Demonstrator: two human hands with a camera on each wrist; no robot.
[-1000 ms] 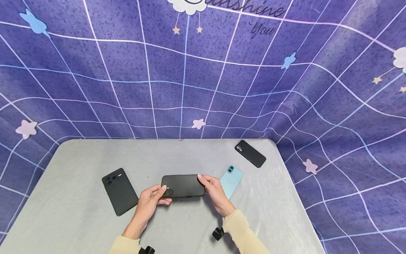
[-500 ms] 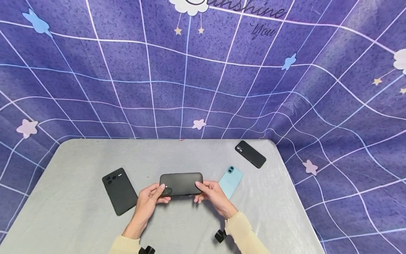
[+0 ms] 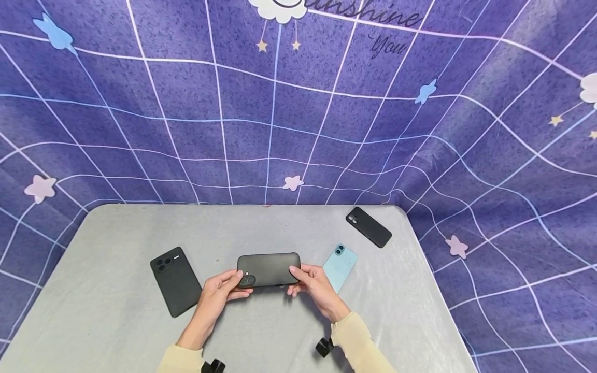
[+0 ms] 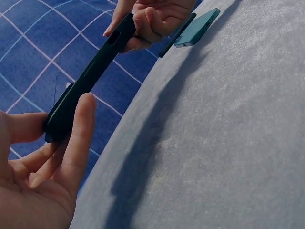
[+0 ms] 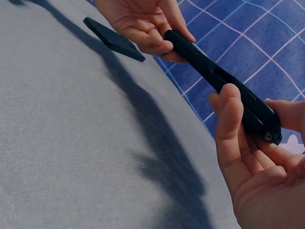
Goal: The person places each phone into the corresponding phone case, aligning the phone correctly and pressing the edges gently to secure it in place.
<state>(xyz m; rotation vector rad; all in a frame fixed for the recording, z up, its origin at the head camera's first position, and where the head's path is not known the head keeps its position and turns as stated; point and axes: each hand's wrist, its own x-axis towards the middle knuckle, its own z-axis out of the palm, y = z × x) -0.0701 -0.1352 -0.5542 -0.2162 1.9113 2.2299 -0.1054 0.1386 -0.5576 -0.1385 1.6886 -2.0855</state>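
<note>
A black phone in a case [image 3: 269,269] is held sideways above the table between both hands, its camera end to the left. My left hand [image 3: 216,292] grips the camera end, thumb on the back and fingers beneath. At the other end my right hand [image 3: 319,290] grips the lower corner with the thumb on the back and curled fingers below. In the left wrist view the held phone [image 4: 90,76] is seen edge-on with a slot in its side. The right wrist view shows the case edge [image 5: 224,76] with cut-outs; the underside is mostly hidden.
A larger black phone [image 3: 177,282] lies to the left of the left hand. Partly behind the right hand is a light blue phone [image 3: 342,264]. A black phone case [image 3: 368,227] with camera holes lies at the back right of the grey-covered table [image 3: 116,228]. A patterned purple cloth [image 3: 242,140] hangs behind.
My right hand has shifted its thumb from the upper right corner of the held phone to the lower right, and its fingers now show underneath. The phone has risen slightly in view.
</note>
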